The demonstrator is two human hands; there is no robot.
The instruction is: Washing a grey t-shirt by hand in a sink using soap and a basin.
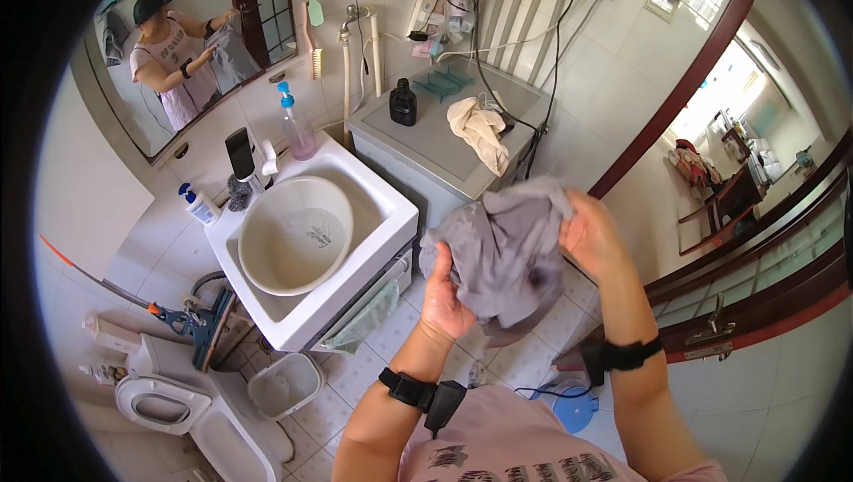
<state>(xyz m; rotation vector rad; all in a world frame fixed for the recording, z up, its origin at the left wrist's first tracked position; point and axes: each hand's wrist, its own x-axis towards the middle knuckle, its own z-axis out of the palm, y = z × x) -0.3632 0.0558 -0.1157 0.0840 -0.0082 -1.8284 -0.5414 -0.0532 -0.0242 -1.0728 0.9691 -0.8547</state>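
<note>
A crumpled grey garment (506, 255) hangs in the air in front of me, bunched and partly smeared by motion. My right hand (591, 235) grips its upper right edge, fingers closed and partly hidden by the fabric. At its left side my left hand (446, 298) holds it, thumb up, with the other fingers mostly behind the cloth. To the left, a round off-white basin (258, 255) with some clear water in it sits in the white sink (378, 207). The mirror (107, 2) also reflects the garment held in both hands.
Behind the sink stand a pump bottle (298, 131) and a lotion bottle (200, 207). A grey-topped washing machine (382, 140) carries a black bottle (402, 104) and a beige cloth (480, 131). A toilet (169, 402), mop (200, 322) and bin (286, 384) are at lower left; a doorway opens right.
</note>
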